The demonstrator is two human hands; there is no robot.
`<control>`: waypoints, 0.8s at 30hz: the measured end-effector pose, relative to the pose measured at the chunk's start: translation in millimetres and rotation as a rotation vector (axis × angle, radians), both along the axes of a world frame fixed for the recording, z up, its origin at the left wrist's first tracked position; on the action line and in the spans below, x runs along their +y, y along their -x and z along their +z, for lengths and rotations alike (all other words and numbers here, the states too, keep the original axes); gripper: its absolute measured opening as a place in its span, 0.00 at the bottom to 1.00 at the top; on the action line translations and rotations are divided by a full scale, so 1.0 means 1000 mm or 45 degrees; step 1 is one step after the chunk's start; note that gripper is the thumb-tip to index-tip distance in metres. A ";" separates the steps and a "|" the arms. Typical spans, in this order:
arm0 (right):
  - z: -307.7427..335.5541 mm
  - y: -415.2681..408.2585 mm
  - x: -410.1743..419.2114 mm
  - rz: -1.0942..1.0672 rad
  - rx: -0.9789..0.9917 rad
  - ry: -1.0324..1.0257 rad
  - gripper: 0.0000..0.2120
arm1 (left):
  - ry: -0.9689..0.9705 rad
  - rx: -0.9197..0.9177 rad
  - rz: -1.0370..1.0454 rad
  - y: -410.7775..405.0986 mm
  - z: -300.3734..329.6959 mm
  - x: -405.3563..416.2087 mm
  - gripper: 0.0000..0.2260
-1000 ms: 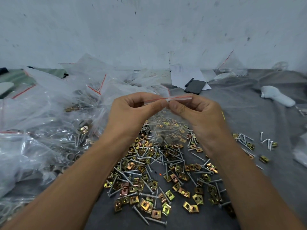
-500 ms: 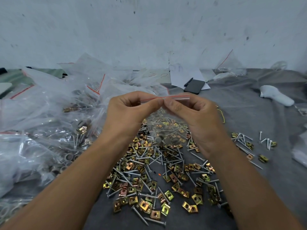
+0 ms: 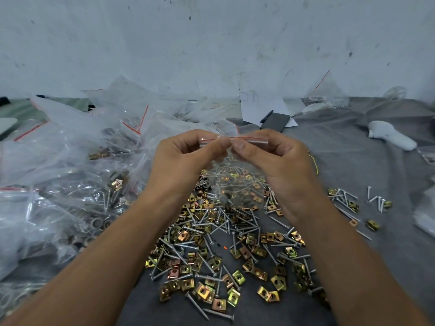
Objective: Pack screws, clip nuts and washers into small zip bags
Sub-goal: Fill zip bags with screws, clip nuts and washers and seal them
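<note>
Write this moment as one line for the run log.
step: sealing zip bag | left hand: pinches strip | right hand: pinches strip | bag: holds hardware | loose screws and clip nuts: on cloth below

Bag heap (image 3: 70,175) left, loose hardware (image 3: 223,255) centre, phone (image 3: 275,121) behind

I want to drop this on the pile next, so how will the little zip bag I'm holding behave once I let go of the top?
The zip bag is thin film, probably floppy. Its hardware sits low, so it's likely bottom-heavy and will slump. Both hands, left hand and right hand, pinch only its strip.
</note>
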State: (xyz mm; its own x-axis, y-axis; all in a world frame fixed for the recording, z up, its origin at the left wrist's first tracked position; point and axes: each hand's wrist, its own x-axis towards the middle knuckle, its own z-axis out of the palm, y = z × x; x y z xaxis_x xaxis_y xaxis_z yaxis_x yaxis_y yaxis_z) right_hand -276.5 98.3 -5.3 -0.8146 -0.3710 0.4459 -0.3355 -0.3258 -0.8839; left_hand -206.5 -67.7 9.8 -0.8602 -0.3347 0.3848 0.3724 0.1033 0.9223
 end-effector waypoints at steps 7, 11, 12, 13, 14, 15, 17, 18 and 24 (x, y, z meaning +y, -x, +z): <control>0.001 0.002 0.004 -0.026 -0.068 0.027 0.12 | -0.018 0.008 0.036 0.001 -0.001 -0.003 0.12; 0.001 0.001 0.005 -0.018 -0.085 0.053 0.08 | 0.012 -0.001 0.010 0.001 -0.001 -0.003 0.09; 0.002 0.000 0.005 -0.018 -0.089 0.062 0.08 | 0.017 0.002 0.006 0.001 -0.001 -0.003 0.09; 0.002 0.000 0.005 -0.020 -0.091 0.065 0.08 | 0.017 0.006 0.004 0.001 -0.001 -0.003 0.09; 0.003 -0.001 0.005 -0.020 -0.092 0.064 0.09 | 0.015 0.010 0.003 0.001 -0.001 -0.003 0.09; 0.004 -0.001 0.005 -0.019 -0.095 0.060 0.09 | 0.013 0.015 0.000 0.000 -0.001 -0.003 0.08; 0.005 -0.001 0.006 -0.025 -0.100 0.046 0.11 | 0.013 0.025 0.000 0.000 0.000 -0.004 0.08; 0.005 -0.001 0.007 -0.029 -0.099 0.035 0.11 | 0.017 0.027 0.004 -0.001 0.000 -0.004 0.08; 0.006 -0.001 0.009 -0.023 -0.126 0.038 0.12 | 0.010 0.033 0.024 -0.001 0.001 -0.002 0.07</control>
State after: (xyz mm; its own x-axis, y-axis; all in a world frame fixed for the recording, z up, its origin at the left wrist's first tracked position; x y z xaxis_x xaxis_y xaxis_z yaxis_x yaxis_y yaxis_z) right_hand -275.1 106.9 1.2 -0.8616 -0.3436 0.3736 -0.2533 -0.3468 -0.9031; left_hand -205.5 -70.1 11.3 -0.8435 -0.3474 0.4097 0.3943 0.1175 0.9114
